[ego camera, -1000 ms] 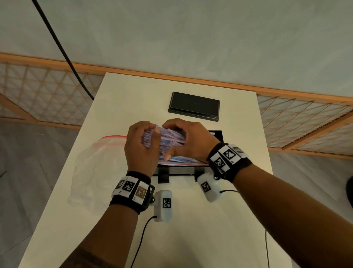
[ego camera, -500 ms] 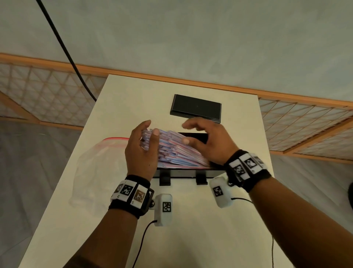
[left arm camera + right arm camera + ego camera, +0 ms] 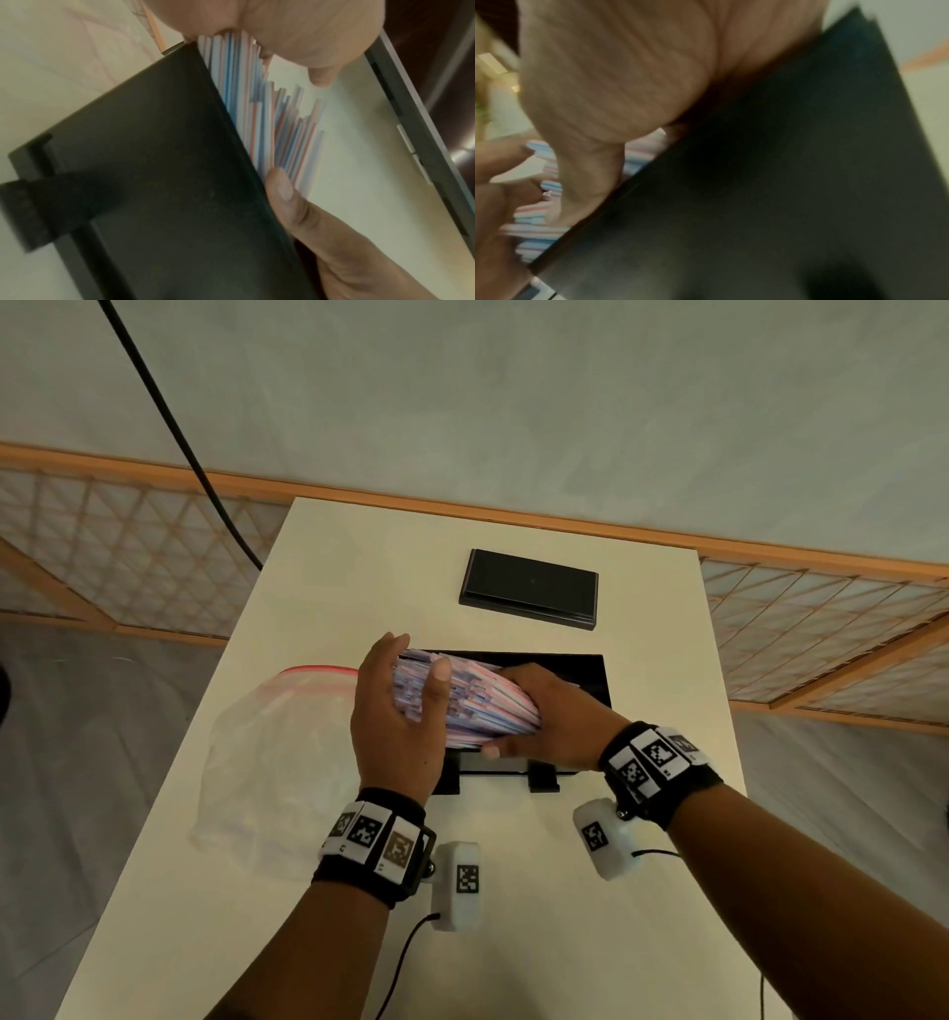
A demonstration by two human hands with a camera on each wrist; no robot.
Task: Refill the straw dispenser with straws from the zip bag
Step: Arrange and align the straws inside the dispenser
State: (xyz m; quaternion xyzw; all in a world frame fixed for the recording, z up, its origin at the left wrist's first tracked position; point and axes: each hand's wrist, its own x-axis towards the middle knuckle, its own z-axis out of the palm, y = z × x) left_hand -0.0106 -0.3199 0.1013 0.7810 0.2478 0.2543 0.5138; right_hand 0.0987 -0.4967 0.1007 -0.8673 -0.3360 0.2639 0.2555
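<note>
A bundle of red- and blue-striped straws point(image 3: 477, 706) lies slanted over the open black straw dispenser point(image 3: 585, 670), its right end low in the box. My left hand point(image 3: 395, 726) stands flat against the left ends of the straws, fingers straight up, thumb laid over the top. My right hand point(image 3: 554, 716) curls round the right end, thumb underneath. The left wrist view shows the straws point(image 3: 270, 121) fanned unevenly beside the dispenser wall point(image 3: 154, 182). The blurred right wrist view shows straw ends point(image 3: 534, 225) past the dispenser point(image 3: 782, 203). The clear zip bag point(image 3: 272, 752) with a red seal lies to the left.
The dispenser's black lid point(image 3: 529, 588) lies flat on the table behind the dispenser. The cream table point(image 3: 513, 942) is narrow, with floor on both sides. A black cable point(image 3: 169, 418) hangs at the back left. Wrist camera cords trail near the front edge.
My right hand left the top of the bundle and now wraps its right end. The bundle has sunk lower into the dispenser. My left fingers have straightened against the straw ends.
</note>
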